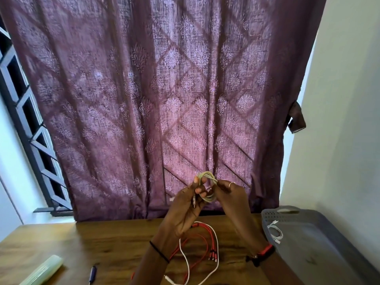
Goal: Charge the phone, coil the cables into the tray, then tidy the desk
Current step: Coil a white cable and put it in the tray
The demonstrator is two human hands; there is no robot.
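L hand (pixel 185 206) & R hand (pixel 234 194) close together at 12 o'clock above the desk, both pinching beige cable coil (pixel 209 175). Grey tray (pixel 320 239) at 3 o'clock. Best: keep loops pinched, tuck loose end, lower in flat.

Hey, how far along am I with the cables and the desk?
Done: one small white cable lies in the grey perforated plastic tray. In hand: left hand and right hand hold a coiled off-white cable. Remaining: the red cable and long white cable lie loose on the wooden desk. No phone is visible.
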